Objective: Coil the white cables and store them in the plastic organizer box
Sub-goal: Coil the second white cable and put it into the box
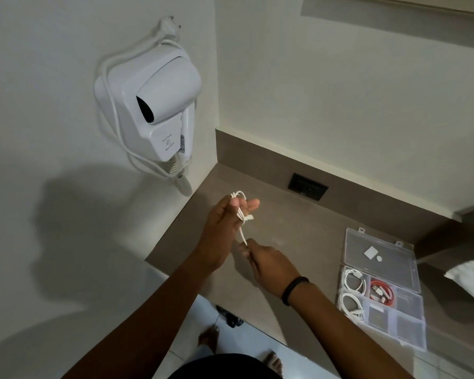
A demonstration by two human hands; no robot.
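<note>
Left hand (225, 222) fingers hold thin loops of smooth white cable (240, 212); right hand (268, 265) pinches its straight tail

My arms bare, no sleeves; thin black rubber wristband (294, 290) on my right wrist; feet bare.

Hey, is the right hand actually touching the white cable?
Touching. The head view shows the right hand pinching the white cable's loose end, while the left hand holds the coiled loops.
</note>
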